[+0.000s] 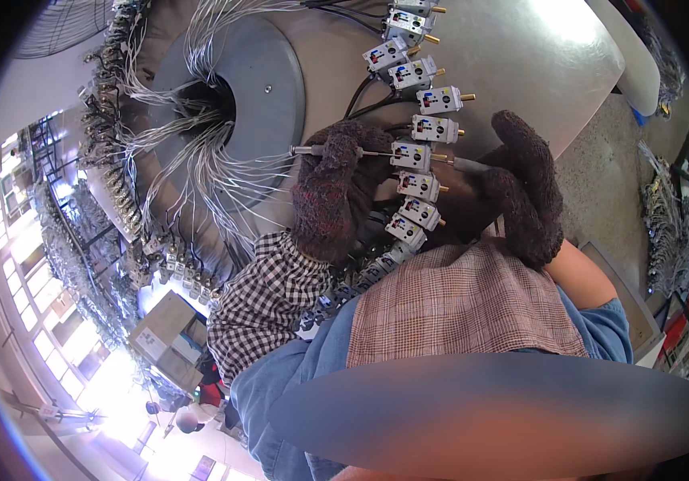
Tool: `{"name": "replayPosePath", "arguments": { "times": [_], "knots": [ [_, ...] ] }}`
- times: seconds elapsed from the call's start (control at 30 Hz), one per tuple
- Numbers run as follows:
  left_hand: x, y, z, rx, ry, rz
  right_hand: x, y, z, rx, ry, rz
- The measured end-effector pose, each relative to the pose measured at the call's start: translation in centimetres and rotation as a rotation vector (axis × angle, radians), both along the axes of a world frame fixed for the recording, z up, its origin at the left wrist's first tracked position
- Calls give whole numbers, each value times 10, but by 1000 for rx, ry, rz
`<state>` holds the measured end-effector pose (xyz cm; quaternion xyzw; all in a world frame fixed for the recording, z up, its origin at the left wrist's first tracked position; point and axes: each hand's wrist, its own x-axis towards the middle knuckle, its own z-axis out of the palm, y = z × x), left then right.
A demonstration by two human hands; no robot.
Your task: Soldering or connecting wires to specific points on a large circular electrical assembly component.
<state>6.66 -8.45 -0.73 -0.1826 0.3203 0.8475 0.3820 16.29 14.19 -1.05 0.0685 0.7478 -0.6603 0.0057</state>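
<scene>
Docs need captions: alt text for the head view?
A gloved left hand holds a metal rod to one small box in a curved row; the gloved right hand is near that box's brass shaft. Pale wires fan across a grey disc at left.

Legible lettering: none. On small metal boxes (439, 100) in a curved row, right of the round gray disc (272, 88), coloured marks (427, 101) too small to read.

We note a speckled grey floor (601, 172) right of a smooth, glossy grey tabletop (521, 64) bearing a white reflection (573, 18). At left we observe bright multi-paned windows (29, 317), partly lost in glare (124, 413); at upper left, a curved wire grille (64, 22).
</scene>
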Motion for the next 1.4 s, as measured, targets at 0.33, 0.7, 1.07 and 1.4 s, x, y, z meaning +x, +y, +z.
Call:
{"name": "replayPosePath", "arguments": {
  "times": [0.33, 0.7, 1.07, 1.4],
  "knots": [
    [-3, 3, 3, 15, 16, -38, -2, -7, 0, 34, 1, -115],
    [-4, 0, -5, -9, 97, -28, -4, 7, 5, -528, -387, -199],
    [-25, 4, -14, -23, 321, -26, -77, -5, -24, -153, 149, 77],
    [-82, 29, -33, 187, 399, 44, -171, 25, -44, 613, 1000, 19]
  ]
}}
